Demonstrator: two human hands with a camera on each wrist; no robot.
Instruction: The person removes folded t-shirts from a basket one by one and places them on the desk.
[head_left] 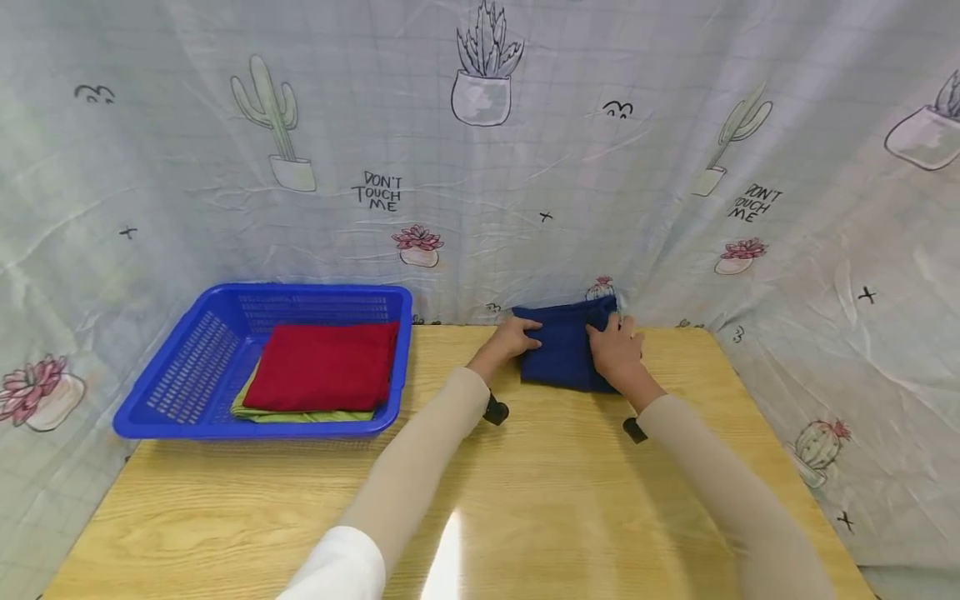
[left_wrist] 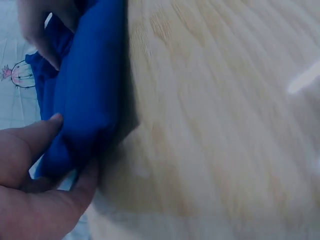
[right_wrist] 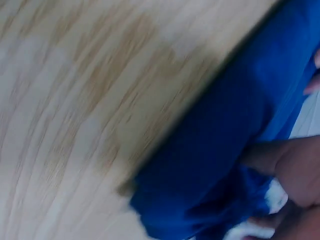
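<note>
A folded dark blue cloth [head_left: 558, 346] lies at the far edge of the table, against the printed curtain. My left hand [head_left: 513, 340] grips its left side; in the left wrist view the thumb rests on top of the cloth [left_wrist: 95, 75] and a finger reaches round its end. At the right side, my right hand [head_left: 618, 354] holds the cloth, its thumb pressed into the fabric and its other fingers spread toward the far right corner. In the right wrist view, the thumb [right_wrist: 262, 157] sinks into the folds.
A blue plastic basket [head_left: 408, 350] stands at the left of the wooden table [head_left: 540, 500]. Inside it, a folded red cloth [head_left: 322, 367] lies on a yellow-green cloth [head_left: 300, 416]. The curtain [head_left: 525, 167] with cactus prints hangs behind and along the sides.
</note>
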